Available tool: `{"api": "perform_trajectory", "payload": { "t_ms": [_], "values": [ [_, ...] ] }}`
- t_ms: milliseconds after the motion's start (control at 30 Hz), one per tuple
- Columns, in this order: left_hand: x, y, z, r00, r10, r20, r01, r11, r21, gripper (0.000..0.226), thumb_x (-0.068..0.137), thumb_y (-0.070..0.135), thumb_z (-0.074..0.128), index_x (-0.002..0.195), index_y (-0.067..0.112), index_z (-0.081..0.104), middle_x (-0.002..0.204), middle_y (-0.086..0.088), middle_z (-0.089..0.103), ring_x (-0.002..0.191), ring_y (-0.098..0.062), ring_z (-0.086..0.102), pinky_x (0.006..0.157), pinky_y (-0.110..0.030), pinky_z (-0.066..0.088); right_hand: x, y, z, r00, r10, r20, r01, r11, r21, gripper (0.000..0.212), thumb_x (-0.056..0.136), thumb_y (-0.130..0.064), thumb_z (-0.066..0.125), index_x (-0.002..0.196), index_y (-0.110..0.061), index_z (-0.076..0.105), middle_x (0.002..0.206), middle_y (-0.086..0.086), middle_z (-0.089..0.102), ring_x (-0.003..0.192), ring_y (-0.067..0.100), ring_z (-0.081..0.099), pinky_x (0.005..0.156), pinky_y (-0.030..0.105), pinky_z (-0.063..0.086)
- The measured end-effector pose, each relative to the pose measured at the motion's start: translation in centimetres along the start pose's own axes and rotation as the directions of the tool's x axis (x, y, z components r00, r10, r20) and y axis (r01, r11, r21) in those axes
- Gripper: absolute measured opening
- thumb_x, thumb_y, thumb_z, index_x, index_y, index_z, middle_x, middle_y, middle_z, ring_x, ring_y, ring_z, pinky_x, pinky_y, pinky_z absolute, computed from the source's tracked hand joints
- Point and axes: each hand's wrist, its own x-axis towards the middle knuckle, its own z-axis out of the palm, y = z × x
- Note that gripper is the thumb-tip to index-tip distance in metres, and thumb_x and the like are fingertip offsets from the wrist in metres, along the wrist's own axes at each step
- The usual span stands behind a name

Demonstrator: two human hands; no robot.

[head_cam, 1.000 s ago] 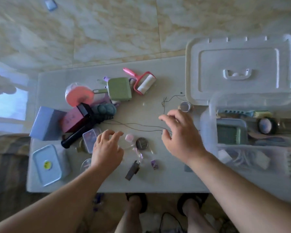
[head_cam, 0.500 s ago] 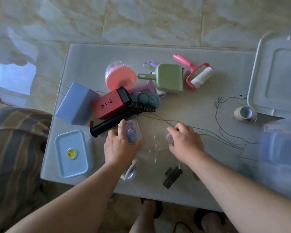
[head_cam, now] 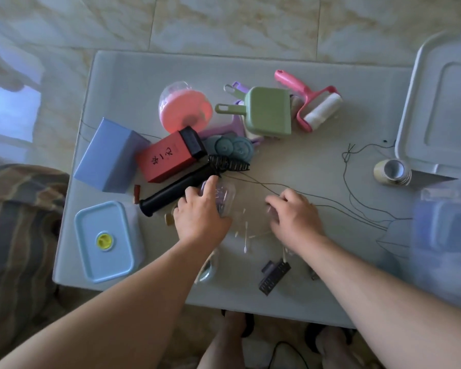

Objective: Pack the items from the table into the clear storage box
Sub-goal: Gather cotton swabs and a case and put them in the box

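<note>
Two hands working at the near middle of a white table (head_cam: 317, 107) strewn with small household items.

The left hand (head_cam: 200, 217) grips a small clear plastic case (head_cam: 221, 194), index finger extended over its top; the right hand (head_cam: 294, 218) lies knuckles-up with fingers curled onto the tabletop, and whether it holds anything cannot be told. White cotton swabs (head_cam: 246, 237) lie scattered between the hands. A thin black thread (head_cam: 357, 206) trails from near the right hand toward the clear storage box (head_cam: 447, 235), blurred at the right edge, its white lid (head_cam: 442, 107) lying beyond it. Behind the left hand lie a black cylindrical handle (head_cam: 171, 191), a red rectangular carton (head_cam: 168, 158) and a blue cardboard box (head_cam: 109, 155); a light-blue lidded container (head_cam: 104, 241) sits at the near left corner.
</note>
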Motion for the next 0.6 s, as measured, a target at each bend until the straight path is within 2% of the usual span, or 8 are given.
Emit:
{"api": "perform_trajectory", "payload": {
  "t_ms": [133,200,267,367,433,467,533,600],
  "values": [
    [-1.8,1.4,-1.6,1.0,0.006,-0.004,-0.006,0.995,-0.099,0.087,0.071,0.053,0.076,0.143,0.045,0.027,0.123,-0.009,0.05,0.109,-0.035,0.057,0.095,-0.047,0.05,-1.3,0.6,-1.8,1.0,0.017,-0.011,-0.015,0.989,0.146,0.032,0.084,-0.015,0.071,0.113,-0.028,0.067,0.1,-0.005,0.047,0.089,0.021,0.055,0.067,0.032,0.05],
    [-3.1,3.0,-2.5,1.0,0.023,-0.004,-0.024,0.982,-0.19,0.077,0.074,0.053,0.076,0.136,0.044,0.031,0.123,-0.006,0.051,0.1,-0.031,0.059,0.084,-0.042,0.053,-2.3,0.7,-3.2,0.999,0.035,-0.004,-0.034,0.976,0.215,0.035,0.083,-0.016,0.072,0.116,-0.029,0.069,0.103,-0.006,0.051,0.088,0.02,0.06,0.07,0.033,0.054],
    [-4.6,5.0,-3.8,0.998,0.061,0.011,-0.054,0.949,-0.31,0.077,0.074,0.047,0.078,0.135,0.047,0.03,0.123,0.0,0.049,0.094,-0.023,0.057,0.074,-0.034,0.047,-3.4,0.7,-5.3,0.999,0.036,-0.009,-0.031,0.957,0.288,0.039,0.082,-0.017,0.074,0.118,-0.03,0.069,0.105,-0.008,0.052,0.09,0.018,0.063,0.075,0.034,0.056],
    [-6.7,8.8,-6.3,0.984,0.176,0.027,-0.14,0.858,-0.495,0.093,0.071,0.034,0.08,0.144,0.057,0.028,0.124,0.008,0.046,0.099,-0.005,0.056,0.082,-0.025,0.046,-5.6,1.4,-9.8,0.998,0.035,-0.049,-0.013,0.92,0.393,0.044,0.081,-0.019,0.078,0.122,-0.03,0.07,0.105,-0.011,0.051,0.093,0.011,0.063,0.082,0.03,0.054],
    [-8.0,11.9,-8.0,0.962,0.268,0.05,-0.183,0.77,-0.611,0.091,0.069,0.026,0.084,0.14,0.058,0.038,0.125,0.008,0.047,0.102,0.008,0.059,0.088,-0.013,0.049,-7.7,2.9,-14.0,0.994,0.03,-0.107,0.017,0.907,0.42,0.048,0.08,-0.018,0.08,0.126,-0.028,0.069,0.106,-0.012,0.052,0.091,0.001,0.058,0.085,0.025,0.051],
    [-8.6,13.6,-8.7,0.951,0.303,0.064,-0.185,0.722,-0.667,0.087,0.068,0.02,0.087,0.134,0.057,0.045,0.125,0.003,0.051,0.101,0.007,0.063,0.091,-0.017,0.054,-9.1,3.9,-16.3,0.99,0.024,-0.139,0.037,0.906,0.422,0.049,0.08,-0.017,0.08,0.126,-0.028,0.069,0.106,-0.013,0.053,0.09,-0.003,0.056,0.086,0.021,0.05],
    [-10.1,17.2,-9.9,0.937,0.335,0.098,-0.15,0.638,-0.756,0.08,0.063,0.011,0.09,0.126,0.045,0.053,0.117,-0.013,0.061,0.1,-0.012,0.071,0.09,-0.046,0.061,-12.2,6.5,-20.9,0.975,0.02,-0.222,0.073,0.912,0.403,0.047,0.079,-0.017,0.081,0.124,-0.028,0.07,0.105,-0.016,0.055,0.095,-0.006,0.057,0.087,0.014,0.047],
    [-11.9,21.3,-11.0,0.915,0.39,0.107,-0.156,0.584,-0.797,0.075,0.064,0.01,0.092,0.122,0.034,0.051,0.105,-0.014,0.069,0.096,-0.026,0.072,0.085,-0.059,0.06,-15.7,9.8,-25.0,0.952,0.056,-0.302,0.07,0.918,0.39,0.042,0.079,-0.015,0.081,0.119,-0.026,0.071,0.104,-0.017,0.057,0.098,-0.001,0.06,0.087,0.014,0.045]
  ]
}}
